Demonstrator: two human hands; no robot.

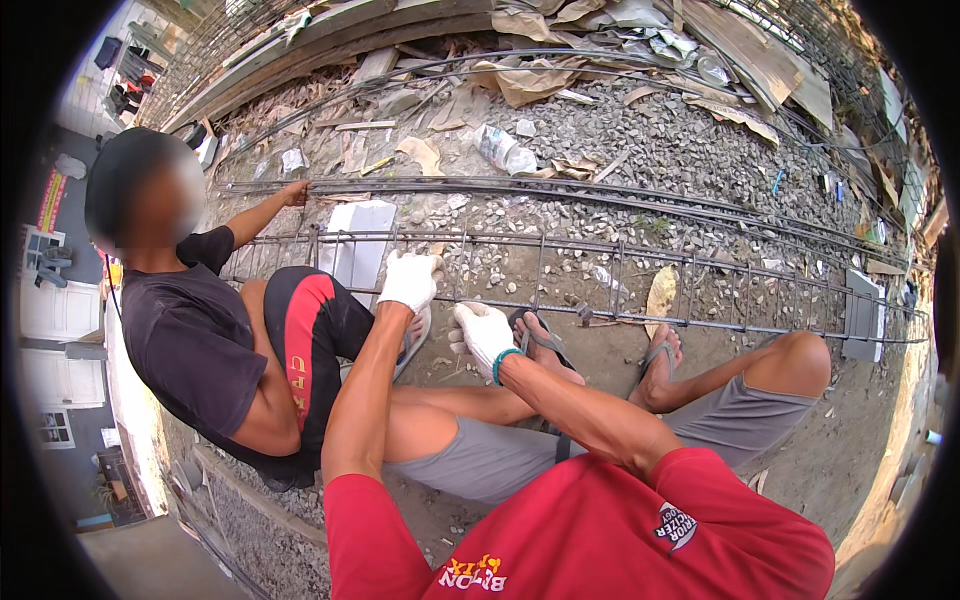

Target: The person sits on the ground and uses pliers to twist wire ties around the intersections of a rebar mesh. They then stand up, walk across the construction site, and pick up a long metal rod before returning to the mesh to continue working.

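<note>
My left hand (410, 281), in a white work glove, is raised at the near side of a long rebar cage (620, 250). Its fingers are curled and pinched together at the cage's left part; whatever they grip is too small to make out. Just right of it and lower, my right hand (484, 333), also gloved, is closed near the cage's near bar. Anything inside its fingers is hidden. The cage has long bars joined by several stirrups and rests on a pale block (358, 243) at left and a grey block (863, 316) at right.
A co-worker (190, 330) squats at left, one hand (294, 194) on a bundle of loose rebar (480, 186) beyond the cage. Farther back lie gravel (650, 140), a plastic bottle (505, 150), torn paper and timber planks (330, 45). My sandaled feet are beside the cage.
</note>
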